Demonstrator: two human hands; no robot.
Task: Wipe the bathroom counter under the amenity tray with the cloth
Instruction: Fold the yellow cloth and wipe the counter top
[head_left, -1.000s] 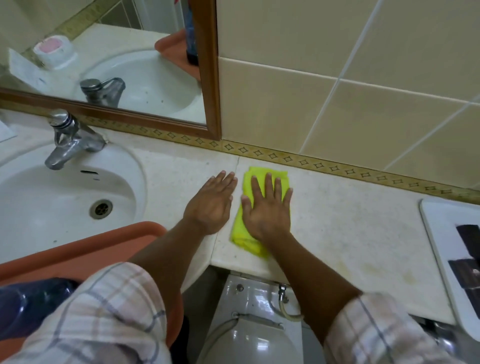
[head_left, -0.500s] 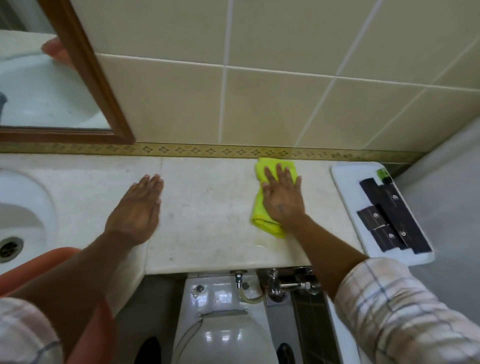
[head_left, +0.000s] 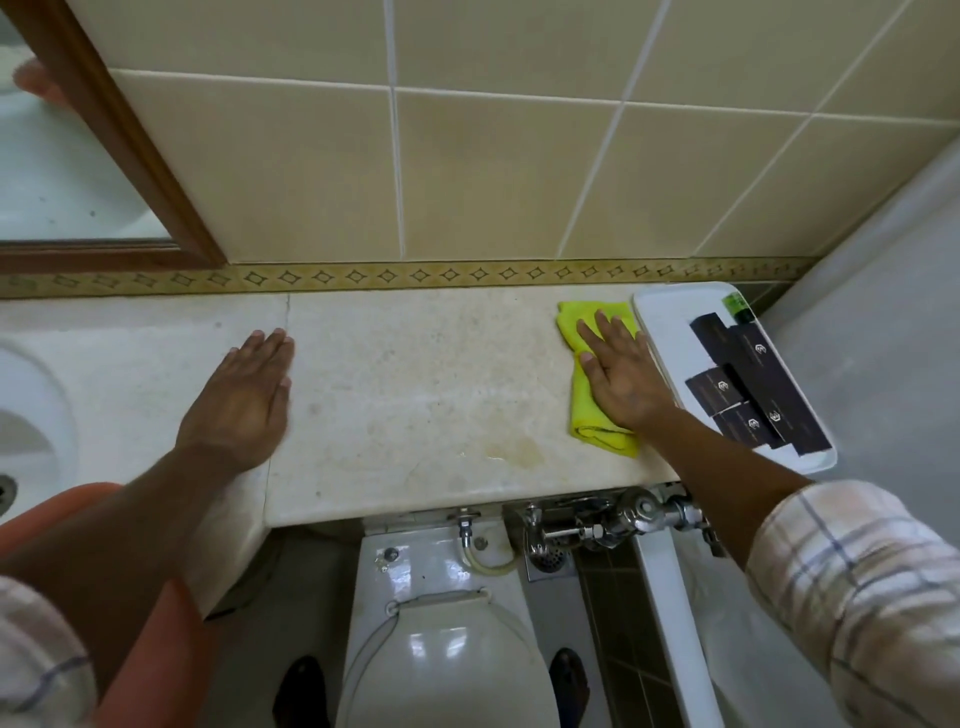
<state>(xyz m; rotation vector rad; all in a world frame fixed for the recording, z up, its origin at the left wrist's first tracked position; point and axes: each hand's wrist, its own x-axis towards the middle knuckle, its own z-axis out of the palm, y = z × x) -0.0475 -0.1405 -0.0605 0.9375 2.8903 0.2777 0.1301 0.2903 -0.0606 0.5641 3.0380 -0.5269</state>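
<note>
A folded yellow cloth (head_left: 586, 410) lies flat on the beige stone counter (head_left: 415, 395), its right edge against the white amenity tray (head_left: 670, 312). My right hand (head_left: 621, 376) presses flat on the cloth, fingers spread and pointing to the wall. The tray sits at the counter's far right end and carries several dark boxes (head_left: 748, 384) and a small green-capped item (head_left: 736, 305). My left hand (head_left: 244, 400) rests palm down on the bare counter near the seam, holding nothing.
A yellowish stain (head_left: 514, 451) marks the counter near its front edge. A white sink (head_left: 26, 415) is at the left, a wood-framed mirror (head_left: 130, 156) above it. Below the counter are a toilet (head_left: 441, 649) and chrome valves (head_left: 602, 525). An orange basin (head_left: 156, 649) is lower left.
My right hand has slid the cloth to the right along the counter until it meets the tray. The view has turned right with it; my left hand has stayed near the seam.
</note>
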